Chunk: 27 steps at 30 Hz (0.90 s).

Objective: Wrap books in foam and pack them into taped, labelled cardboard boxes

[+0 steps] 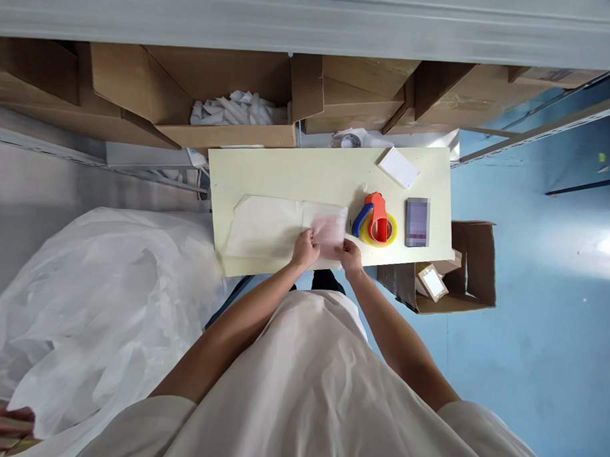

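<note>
A white, slightly see-through wrapping sheet [265, 227] lies along the front of the table. Its right end is folded over a flat pinkish item [329, 231], whose kind I cannot make out through the layer. My left hand [305, 249] is closed on the folded sheet at the item's left side, thumb and fingers together. At the lower right corner of the fold, my right hand [351, 255] pinches the sheet's edge. Just right of the fold rests a red and blue tape dispenser [379, 219] with a yellow-rimmed roll of tape.
On the pale table [287, 171] also lie a white pad of labels [399, 168] and a phone-like dark item [417, 222]. Cardboard boxes [248, 134] line the shelf behind. An open carton [478, 261] stands at right; a large heap of white sheeting [102, 301] is at left.
</note>
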{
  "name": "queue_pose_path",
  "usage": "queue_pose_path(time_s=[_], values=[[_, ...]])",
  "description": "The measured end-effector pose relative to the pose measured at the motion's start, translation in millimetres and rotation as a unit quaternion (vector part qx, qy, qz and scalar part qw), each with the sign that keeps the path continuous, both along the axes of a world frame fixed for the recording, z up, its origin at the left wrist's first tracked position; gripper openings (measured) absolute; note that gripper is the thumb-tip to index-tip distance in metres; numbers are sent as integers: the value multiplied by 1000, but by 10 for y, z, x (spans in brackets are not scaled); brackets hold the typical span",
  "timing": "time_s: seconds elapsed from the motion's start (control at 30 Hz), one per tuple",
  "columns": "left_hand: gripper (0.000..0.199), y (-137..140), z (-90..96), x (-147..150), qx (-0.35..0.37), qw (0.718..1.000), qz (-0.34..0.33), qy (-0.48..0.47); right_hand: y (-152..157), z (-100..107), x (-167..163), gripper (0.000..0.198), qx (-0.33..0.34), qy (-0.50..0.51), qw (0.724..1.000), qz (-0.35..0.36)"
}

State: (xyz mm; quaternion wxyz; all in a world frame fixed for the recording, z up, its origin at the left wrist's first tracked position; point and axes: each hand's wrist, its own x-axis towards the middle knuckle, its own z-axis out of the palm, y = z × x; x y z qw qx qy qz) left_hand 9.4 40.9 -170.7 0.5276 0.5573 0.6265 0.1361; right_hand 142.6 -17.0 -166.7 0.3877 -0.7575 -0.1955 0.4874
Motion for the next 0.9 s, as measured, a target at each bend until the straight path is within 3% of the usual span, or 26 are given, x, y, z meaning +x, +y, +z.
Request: queue_pose_path(time_s=[0.13, 0.3, 0.47, 0.63, 0.8, 0.9], values=[[39, 15, -18, 46, -47, 997, 6, -52, -31, 262, -25, 34, 18, 42, 999, 6], [28, -15, 0, 192, -112, 980, -19, -161, -28, 432, -143, 25, 52, -101, 991, 67], [28, 3, 115, 5, -162, 967, 9, -196, 25, 336, -324, 28, 69, -167, 968, 171], [41, -109, 236, -306, -170, 953, 118, -220, 77, 166, -599, 35, 74, -208, 953, 208], [24, -137, 102, -309, -86, 980, 125, -127, 40, 62, -691, 37, 102, -213, 940, 248], [19, -37, -24, -180, -77, 985, 106, -110, -60, 36, -514, 45, 98, -258, 939, 206]])
